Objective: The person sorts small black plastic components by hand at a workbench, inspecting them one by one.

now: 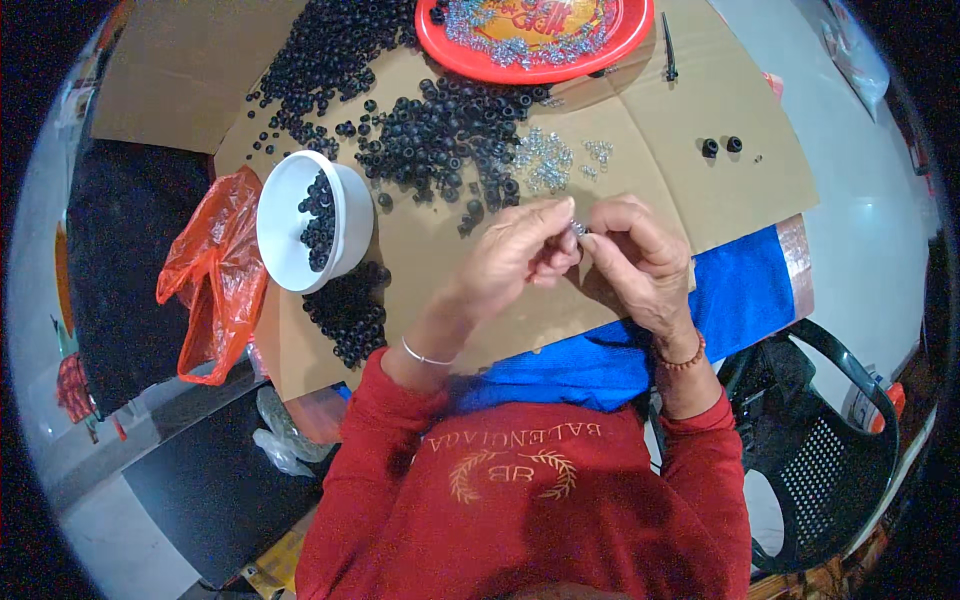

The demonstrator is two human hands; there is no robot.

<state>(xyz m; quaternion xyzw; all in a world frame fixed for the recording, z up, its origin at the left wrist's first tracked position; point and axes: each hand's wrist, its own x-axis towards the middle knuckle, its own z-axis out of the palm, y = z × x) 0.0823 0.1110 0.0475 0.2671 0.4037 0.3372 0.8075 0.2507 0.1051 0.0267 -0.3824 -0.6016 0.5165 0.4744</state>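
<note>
Over the cardboard, my left hand [522, 248] and my right hand [642, 262] meet at the fingertips. Between them is a small shiny silver metal piece [578, 229], mostly covered by the fingers. Both hands are closed in a pinch on it. Just beyond the hands lies a loose pile of small silver metal pieces [545, 160]. Left of that pile spread many black round parts [440, 135] with holes. A white plastic tub [350, 225], tipped toward the left, has more black parts inside.
A red oval tray [470, 66] with silver pieces stands at the far edge. Two black parts [710, 148] and a thin black tool [670, 50] lie on the right of the cardboard [740, 190]. An orange plastic bag [215, 275] hangs at left; a dark chair [820, 450] stands at right.
</note>
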